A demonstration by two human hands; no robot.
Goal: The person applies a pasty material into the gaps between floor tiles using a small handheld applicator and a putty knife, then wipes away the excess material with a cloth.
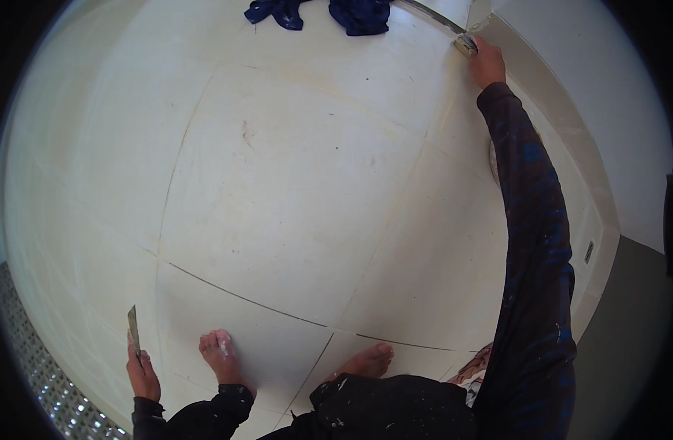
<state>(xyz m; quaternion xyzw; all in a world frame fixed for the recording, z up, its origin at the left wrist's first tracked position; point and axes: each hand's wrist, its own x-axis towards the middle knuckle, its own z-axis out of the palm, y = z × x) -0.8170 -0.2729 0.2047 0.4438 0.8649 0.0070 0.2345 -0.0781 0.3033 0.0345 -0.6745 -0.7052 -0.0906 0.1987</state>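
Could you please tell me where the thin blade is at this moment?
In the head view, the blade is at the lower left, held in the left hand, left of the left foot.

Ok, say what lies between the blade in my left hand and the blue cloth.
In the head view, pale floor tiles stretch from the blade to the cloth, marked by thin joint lines and dark specks.

"How is the right arm (534,220) posed?"
"Stretched far forward, the right grip (489,64) curled closed at its end."
"And the left grip (144,378)?"
"Also closed, held low, left of the bare feet (221,357)."
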